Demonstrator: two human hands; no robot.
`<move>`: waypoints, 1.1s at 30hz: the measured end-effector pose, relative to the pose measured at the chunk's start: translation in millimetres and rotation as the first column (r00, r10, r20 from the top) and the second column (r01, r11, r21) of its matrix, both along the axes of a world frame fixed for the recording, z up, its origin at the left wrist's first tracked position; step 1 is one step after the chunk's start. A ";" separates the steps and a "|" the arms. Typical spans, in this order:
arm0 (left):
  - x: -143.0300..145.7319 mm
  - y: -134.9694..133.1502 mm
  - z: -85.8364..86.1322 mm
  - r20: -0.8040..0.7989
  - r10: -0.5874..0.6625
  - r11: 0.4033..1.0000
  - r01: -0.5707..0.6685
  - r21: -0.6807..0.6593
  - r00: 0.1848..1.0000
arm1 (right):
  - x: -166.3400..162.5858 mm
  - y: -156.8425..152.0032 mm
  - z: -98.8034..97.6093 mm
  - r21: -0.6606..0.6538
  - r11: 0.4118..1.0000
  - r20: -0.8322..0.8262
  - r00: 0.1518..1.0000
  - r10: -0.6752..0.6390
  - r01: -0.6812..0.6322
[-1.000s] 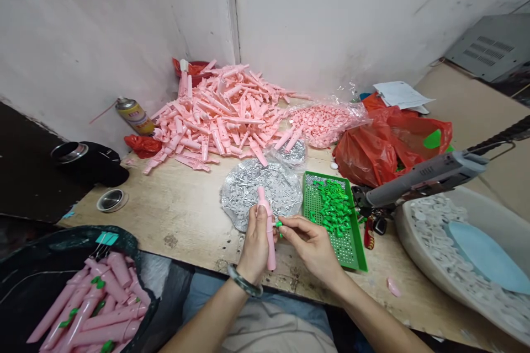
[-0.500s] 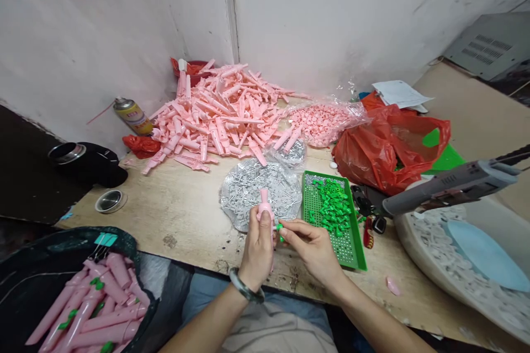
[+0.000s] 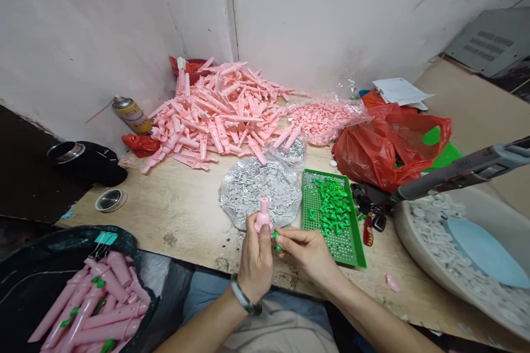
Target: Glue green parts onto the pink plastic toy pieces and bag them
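Left of the green tray (image 3: pixel 346 252), our left hand (image 3: pixel 255 262) grips a pink tube (image 3: pixel 264 215), its long axis running away from us, narrow end pointing forward; our right hand (image 3: pixel 309 252) pinches a small green piece (image 3: pixel 277 246) at the tube's right side.

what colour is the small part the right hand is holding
Green: the small part in the right hand shows best in the head view, the only one.

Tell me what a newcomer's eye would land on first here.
Probably the big heap of pink parts at the back of the table. Then the bright green bits in the tray right of centre. At front, the left hand holds a pink piece, the right hand a small green piece.
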State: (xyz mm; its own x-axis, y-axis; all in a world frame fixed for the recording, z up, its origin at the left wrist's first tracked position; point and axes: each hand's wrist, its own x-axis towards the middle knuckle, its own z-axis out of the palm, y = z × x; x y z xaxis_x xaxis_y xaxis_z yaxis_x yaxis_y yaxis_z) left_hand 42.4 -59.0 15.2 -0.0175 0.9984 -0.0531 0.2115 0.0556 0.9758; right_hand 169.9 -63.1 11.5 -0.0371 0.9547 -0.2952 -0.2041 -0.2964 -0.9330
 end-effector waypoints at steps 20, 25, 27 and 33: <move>-11.5 -7.3 -3.8 -0.129 -0.026 0.995 0.038 0.093 0.991 | -5.1 -6.1 0.4 0.007 0.996 -0.003 0.997 0.084 -0.083; -10.8 -8.8 1.6 -0.011 -0.009 0.998 0.009 -0.061 1.000 | -7.7 -8.9 4.8 0.040 0.998 0.024 0.998 0.054 -0.055; -9.7 -9.1 2.7 0.014 0.029 0.997 -0.028 -0.074 0.999 | -8.4 -8.7 4.9 0.029 0.997 0.012 0.997 0.071 -0.072; -8.3 -7.0 0.7 0.211 0.097 0.944 -0.023 -0.329 0.973 | -11.4 -11.0 0.8 0.075 0.996 0.029 0.999 0.046 -0.048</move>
State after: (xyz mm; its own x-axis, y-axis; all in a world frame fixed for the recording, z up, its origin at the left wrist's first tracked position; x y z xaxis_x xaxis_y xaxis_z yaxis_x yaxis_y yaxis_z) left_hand 34.1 -66.0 15.9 -0.0278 0.9243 -0.3807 -0.0210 0.3803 0.9246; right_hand 158.5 -74.1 12.3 -0.0753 0.9717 -0.2239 -0.1655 -0.2336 -0.9581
